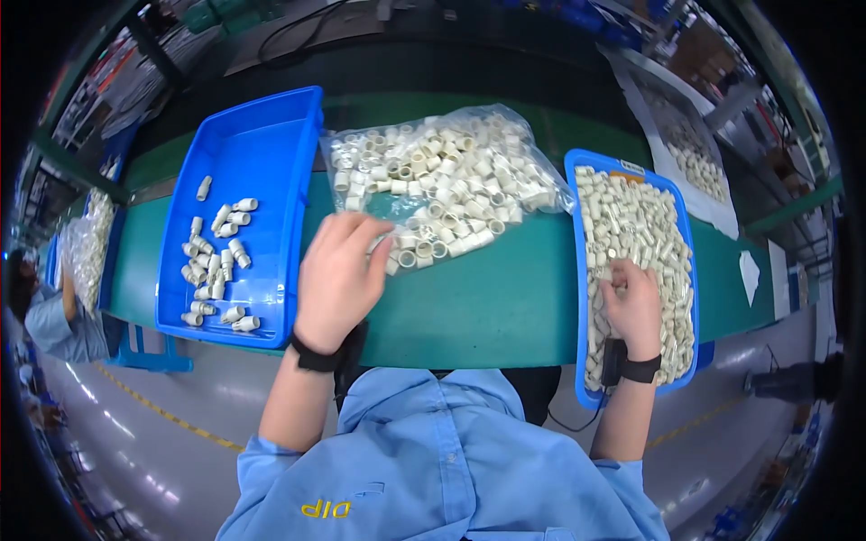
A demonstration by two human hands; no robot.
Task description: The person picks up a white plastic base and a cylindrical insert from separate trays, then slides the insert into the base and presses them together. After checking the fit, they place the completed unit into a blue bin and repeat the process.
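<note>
My left hand (338,275) hovers at the near left edge of a clear plastic bag (388,206) of short white plastic sleeves (451,171). Its fingers are bent, the thumb stands apart from them, and nothing shows in between. My right hand (633,302) is over the right blue tray (582,361), which is heaped with slim off-white plastic parts (622,216). Its thumb and fingers curl together against the heap; what they pinch is hidden. Left of my left hand, a larger blue tray (257,135) holds several loose white stepped pieces (216,266).
All this stands on a green work surface (469,316). Beyond it runs a dark belt (433,68). Another bag of white parts (695,167) lies at the far right. At the far left a person in blue (59,316) sits by a further bag (86,248).
</note>
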